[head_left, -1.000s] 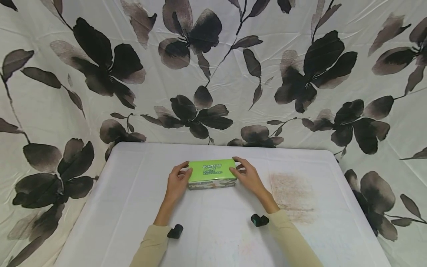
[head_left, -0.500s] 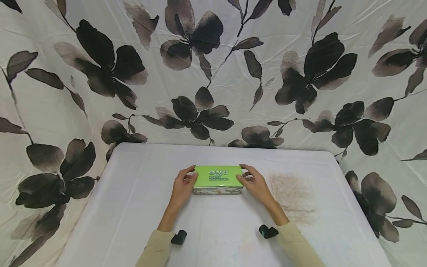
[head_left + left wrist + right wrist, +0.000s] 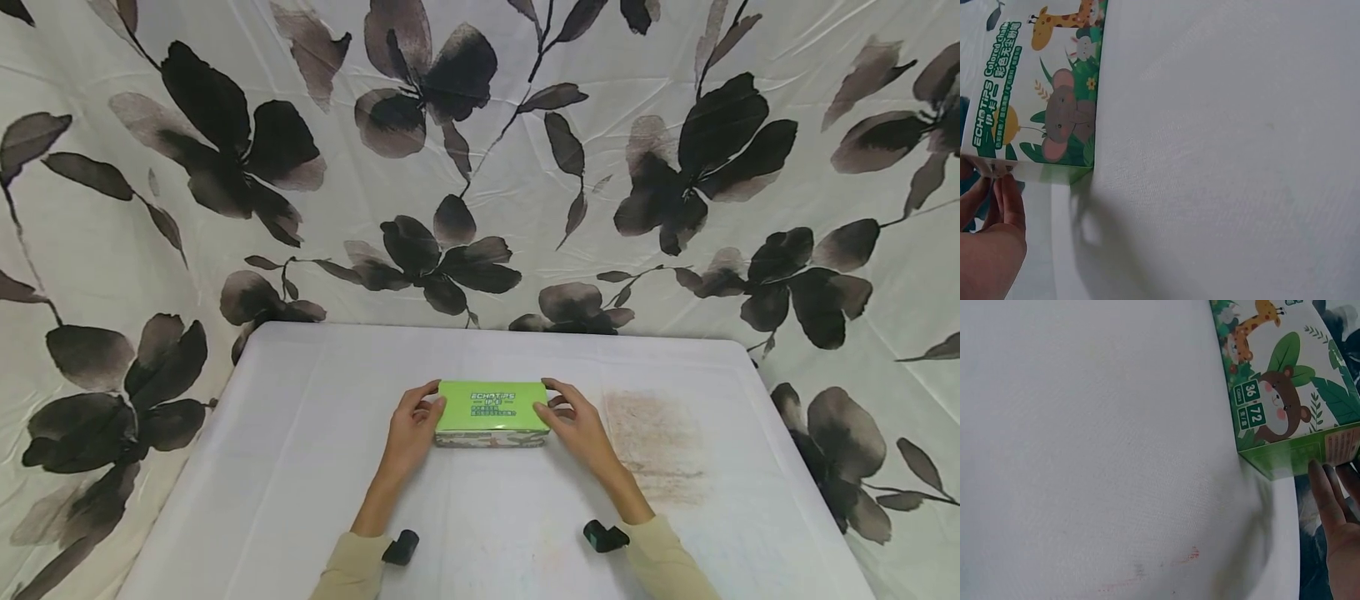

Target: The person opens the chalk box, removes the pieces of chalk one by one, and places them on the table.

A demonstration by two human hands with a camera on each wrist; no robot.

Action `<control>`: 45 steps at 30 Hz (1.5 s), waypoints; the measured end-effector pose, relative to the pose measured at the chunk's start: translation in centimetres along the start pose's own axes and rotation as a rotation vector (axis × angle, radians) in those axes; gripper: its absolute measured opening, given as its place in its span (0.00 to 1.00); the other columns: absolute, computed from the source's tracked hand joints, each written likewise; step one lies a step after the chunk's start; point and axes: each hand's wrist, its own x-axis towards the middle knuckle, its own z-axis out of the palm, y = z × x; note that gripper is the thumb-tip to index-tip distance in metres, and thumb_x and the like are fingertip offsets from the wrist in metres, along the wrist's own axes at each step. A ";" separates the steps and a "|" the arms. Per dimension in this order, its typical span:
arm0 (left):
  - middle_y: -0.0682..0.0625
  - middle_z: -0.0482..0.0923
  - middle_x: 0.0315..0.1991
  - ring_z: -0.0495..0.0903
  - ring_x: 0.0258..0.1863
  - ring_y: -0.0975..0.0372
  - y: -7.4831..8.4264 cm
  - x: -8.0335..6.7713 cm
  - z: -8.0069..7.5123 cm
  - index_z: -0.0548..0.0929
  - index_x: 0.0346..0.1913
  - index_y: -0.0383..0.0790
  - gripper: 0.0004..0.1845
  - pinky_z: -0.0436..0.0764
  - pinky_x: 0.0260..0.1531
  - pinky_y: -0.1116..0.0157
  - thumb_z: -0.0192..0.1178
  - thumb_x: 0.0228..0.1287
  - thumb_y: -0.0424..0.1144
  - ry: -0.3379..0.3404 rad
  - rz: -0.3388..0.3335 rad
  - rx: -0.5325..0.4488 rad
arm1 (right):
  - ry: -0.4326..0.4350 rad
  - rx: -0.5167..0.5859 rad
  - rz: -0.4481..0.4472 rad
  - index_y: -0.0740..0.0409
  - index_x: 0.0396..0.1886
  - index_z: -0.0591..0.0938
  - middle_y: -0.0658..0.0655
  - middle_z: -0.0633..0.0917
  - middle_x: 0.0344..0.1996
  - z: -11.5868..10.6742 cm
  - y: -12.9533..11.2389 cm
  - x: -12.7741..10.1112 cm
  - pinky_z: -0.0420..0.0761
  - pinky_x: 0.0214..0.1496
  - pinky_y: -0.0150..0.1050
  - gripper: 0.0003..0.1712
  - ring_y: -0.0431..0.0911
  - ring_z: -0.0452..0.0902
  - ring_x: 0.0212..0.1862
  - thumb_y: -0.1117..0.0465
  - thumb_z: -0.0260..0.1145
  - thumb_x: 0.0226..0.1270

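There is one box (image 3: 491, 412), and there are two hands. The box lies flat on the white counter (image 3: 300, 467), near the middle, a little toward the far side. The left hand (image 3: 411, 427) is at the left end of the box and the right hand (image 3: 576, 423) is at the right end. Each grip is curled round its end of the box, with fingers on the far edge and a thumb on the near side.

The box is long and flat. Its top is bright green with white letters. Its sides have pictures of animals on them: a giraffe, an elephant and green leaves in the left wrist view (image 3: 1054, 94), and a giraffe, a bear and the numbers 36 and 72 in the right wrist view (image 3: 1285, 387).

There are two small black cameras, one on each wrist (image 3: 400, 547) (image 3: 604, 536). Both sleeves are pale yellow. The counter has one brownish smudge (image 3: 660, 433) to the right of the box. Behind the counter hangs a white cloth (image 3: 480, 167) with big dark flowers and leaves.
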 end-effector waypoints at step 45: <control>0.47 0.62 0.73 0.69 0.66 0.52 -2.2 -2.6 -1.6 0.60 0.80 0.49 0.57 0.69 0.69 0.49 0.83 0.50 0.45 -0.266 0.048 0.011 | -0.201 -0.250 -0.205 0.56 0.67 0.78 0.56 0.75 0.67 -0.5 -3.4 -0.7 0.69 0.71 0.58 0.34 0.53 0.66 0.71 0.49 0.76 0.65</control>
